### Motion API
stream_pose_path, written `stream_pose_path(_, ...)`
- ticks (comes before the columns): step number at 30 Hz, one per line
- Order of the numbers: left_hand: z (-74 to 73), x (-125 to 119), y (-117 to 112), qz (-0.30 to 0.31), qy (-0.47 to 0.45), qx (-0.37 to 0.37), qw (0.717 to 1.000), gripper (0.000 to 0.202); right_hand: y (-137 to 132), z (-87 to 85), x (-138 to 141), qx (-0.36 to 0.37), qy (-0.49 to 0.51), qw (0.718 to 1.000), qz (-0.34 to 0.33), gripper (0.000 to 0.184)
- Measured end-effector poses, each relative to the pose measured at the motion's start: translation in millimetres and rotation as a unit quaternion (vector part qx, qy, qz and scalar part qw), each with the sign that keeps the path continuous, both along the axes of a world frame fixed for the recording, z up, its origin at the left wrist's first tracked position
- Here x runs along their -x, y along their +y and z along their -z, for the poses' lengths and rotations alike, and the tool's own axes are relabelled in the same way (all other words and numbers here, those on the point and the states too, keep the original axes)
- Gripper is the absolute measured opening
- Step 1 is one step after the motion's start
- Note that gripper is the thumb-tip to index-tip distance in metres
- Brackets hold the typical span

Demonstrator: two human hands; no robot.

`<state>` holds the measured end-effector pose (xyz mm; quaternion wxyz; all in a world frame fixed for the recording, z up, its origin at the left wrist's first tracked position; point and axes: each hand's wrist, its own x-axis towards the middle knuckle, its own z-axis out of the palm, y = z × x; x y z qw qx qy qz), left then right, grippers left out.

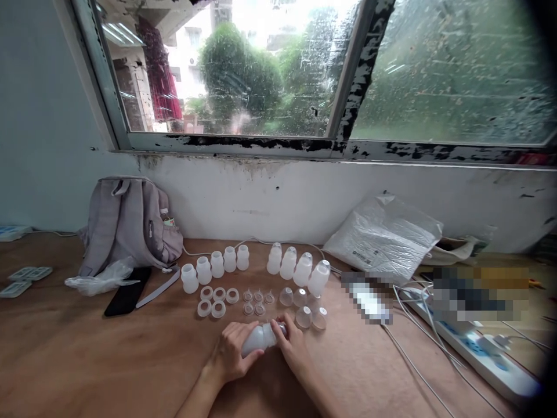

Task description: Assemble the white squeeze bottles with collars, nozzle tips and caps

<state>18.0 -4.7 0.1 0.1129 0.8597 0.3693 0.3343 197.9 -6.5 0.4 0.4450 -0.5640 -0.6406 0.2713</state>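
Observation:
My left hand point(235, 351) is wrapped round the body of a translucent white baby bottle point(256, 341), which lies tilted with its top end to the right. My right hand point(290, 343) has its fingers closed on the bottle's top end, which they partly hide. Ahead to the left stands a row of several open bottle bodies point(203, 271). Several capped bottles point(288, 264) form a second row on the right. Before them lie clear collar rings point(218, 309), small nipples point(258, 297) and dome-shaped caps point(303, 317), several of each.
A grey backpack point(130, 220) leans on the wall, with a plastic bag point(104, 277) and a black phone-like slab point(127, 292) before it. To the right are a silver mailing bag point(387, 235), a blurred-out device point(368, 297), a power strip point(483, 354) and loose white cables.

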Motion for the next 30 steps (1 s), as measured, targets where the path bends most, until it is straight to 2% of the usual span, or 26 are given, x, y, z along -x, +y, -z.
stream_pose_path(2,0.8,-0.1,0.4,0.001,-0.007,0.009,1.0,0.046,1.7,-0.9,-0.9,0.026,0.001,1.0,-0.017,0.029)
stream_pose_path(4,1.1,-0.1,0.0,0.013,-0.021,0.026,0.999,0.046,0.6,-1.5,-1.4,0.016,-0.011,1.0,-0.009,0.031)
stream_pose_path(9,-3.0,-2.2,-4.4,0.053,-0.073,0.114,0.989,0.046,-7.4,1.0,-3.7,-0.064,-0.048,0.996,0.024,0.032)
stream_pose_path(13,-14.1,-8.6,-6.9,0.058,-0.122,0.232,0.963,0.041,-10.0,1.3,-9.5,-0.12,-0.042,0.992,0.018,0.031)
stream_pose_path(16,-22.3,-13.2,-4.9,0.097,-0.174,0.35,0.915,0.045,-11.4,0.9,-13.4,-0.139,-0.032,0.99,0.001,0.029)
stream_pose_path(22,-22.3,-12.2,-0.6,0.147,-0.244,0.572,0.769,0.048,-15.8,-2.6,-16.2,-0.141,-0.028,0.99,-0.007,0.03)
stream_pose_path(25,-17.9,-9.6,-1.6,0.166,-0.253,0.639,0.707,0.046,-16.9,-5.8,-17.1,-0.14,-0.036,0.989,-0.02,0.033)
stream_pose_path(30,-13.8,-10.3,-2.2,0.19,-0.255,0.708,0.63,0.051,-18.1,-6.4,-18.1,-0.167,-0.054,0.984,-0.021,0.03)
